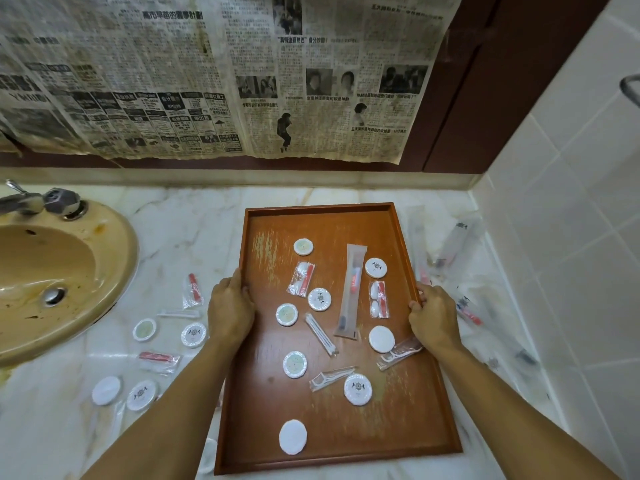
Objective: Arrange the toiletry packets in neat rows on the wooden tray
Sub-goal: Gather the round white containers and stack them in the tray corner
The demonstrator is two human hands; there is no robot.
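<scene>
A marble counter carries the wooden tray at centre frame; the left hand and right hand clasp its side rims, likely squaring it, toiletry packets scattered inside.

In front of me a rectangular reddish-brown wooden tray with a low raised rim lies flat on the marble counter, its long side running away from me. Scattered unevenly across it are round white wrapped soap discs, some plain and some with a dark emblem, clear sachets with red and white contents, one long clear toothbrush sleeve lying lengthwise, and clear floss-pick packets.
</scene>
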